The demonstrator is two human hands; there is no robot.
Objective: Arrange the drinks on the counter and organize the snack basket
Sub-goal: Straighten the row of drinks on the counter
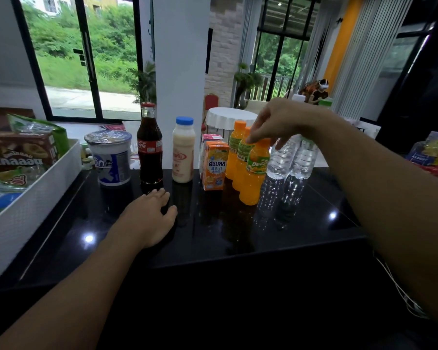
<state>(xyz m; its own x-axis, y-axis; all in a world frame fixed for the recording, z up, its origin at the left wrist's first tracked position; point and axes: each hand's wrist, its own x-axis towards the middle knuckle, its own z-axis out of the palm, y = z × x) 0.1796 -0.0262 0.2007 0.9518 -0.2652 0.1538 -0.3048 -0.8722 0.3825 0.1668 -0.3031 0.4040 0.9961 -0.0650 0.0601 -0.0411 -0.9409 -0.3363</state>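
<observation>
Head view: the drinks stand in a row across the middle of the frame on the black table (238, 236): a lidded cup (110, 157), cola bottle (150, 147), milk bottle (183, 152), juice carton (214, 168), orange bottles (255, 173) and water bottles (293, 157). The white snack basket (23, 213) sits at the left edge. The left hand (147, 218) lies flat just below the cola bottle. The right hand (281, 122) hangs over the orange bottles with its fingers loosely spread; whether they touch is unclear.
</observation>
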